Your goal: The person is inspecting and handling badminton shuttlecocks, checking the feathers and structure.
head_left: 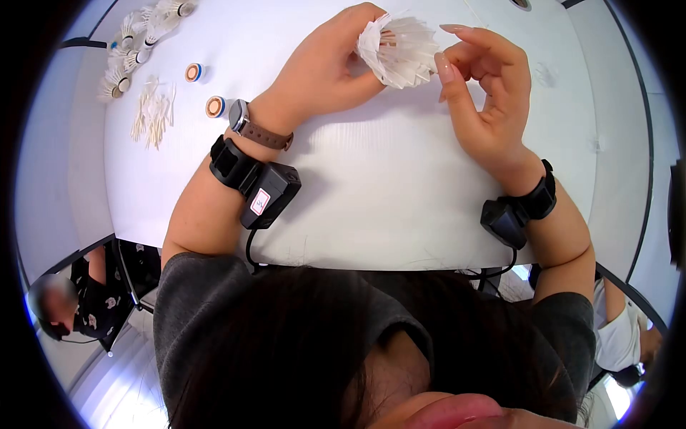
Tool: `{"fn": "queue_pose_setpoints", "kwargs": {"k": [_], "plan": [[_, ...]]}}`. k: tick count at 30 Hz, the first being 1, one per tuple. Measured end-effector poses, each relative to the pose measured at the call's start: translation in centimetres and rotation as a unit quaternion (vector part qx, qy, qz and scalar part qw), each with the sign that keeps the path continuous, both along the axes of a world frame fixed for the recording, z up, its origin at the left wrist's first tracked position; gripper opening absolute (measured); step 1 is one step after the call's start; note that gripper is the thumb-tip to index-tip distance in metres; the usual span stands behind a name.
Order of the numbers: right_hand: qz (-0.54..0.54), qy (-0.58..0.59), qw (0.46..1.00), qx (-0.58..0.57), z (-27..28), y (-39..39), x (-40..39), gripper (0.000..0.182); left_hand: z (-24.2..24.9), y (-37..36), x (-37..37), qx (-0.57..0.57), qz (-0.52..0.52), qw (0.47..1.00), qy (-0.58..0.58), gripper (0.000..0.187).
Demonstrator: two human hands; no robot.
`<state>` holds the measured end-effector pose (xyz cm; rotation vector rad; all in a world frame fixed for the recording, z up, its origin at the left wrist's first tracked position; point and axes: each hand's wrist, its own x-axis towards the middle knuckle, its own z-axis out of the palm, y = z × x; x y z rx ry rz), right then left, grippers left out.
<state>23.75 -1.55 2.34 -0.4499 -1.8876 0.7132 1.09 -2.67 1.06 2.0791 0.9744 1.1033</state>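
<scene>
My left hand (332,68), with a brown-strapped watch on its wrist, is closed around a white feather shuttlecock (404,53). The feathers point to the right and fan out, and the fingers hide the cork end. Close to the right rim of the feathers is my right hand (489,86), its fingers curled, with thumb and index fingertip apart. Nothing clear shows between them, though the thumb tip lies very near a feather edge.
Several shuttlecocks (132,53) lie at the table's upper left, above a pile of thin white sticks (152,114). Two small round blue-edged pieces (194,72) are left of my left forearm. People sit beyond the partitions at lower left and lower right.
</scene>
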Motion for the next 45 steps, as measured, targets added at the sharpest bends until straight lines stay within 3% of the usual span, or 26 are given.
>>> {"fn": "queue_pose_setpoints", "kwargs": {"k": [11,14,45], "plan": [[-0.001,0.003,1.000,0.008,0.1,0.0,0.0,0.035,-0.2,0.0,-0.1,-0.010,0.005,1.000,-0.019,0.036],[0.008,-0.045,0.999,-0.001,0.3,-0.1,0.5,0.039,0.2,0.2,-0.2,-0.008,0.013,1.000,0.007,0.036],[0.006,-0.012,0.999,-0.042,0.1,-0.1,0.1,0.035,-0.1,0.0,-0.1,-0.026,0.002,1.000,-0.003,0.039]]}}
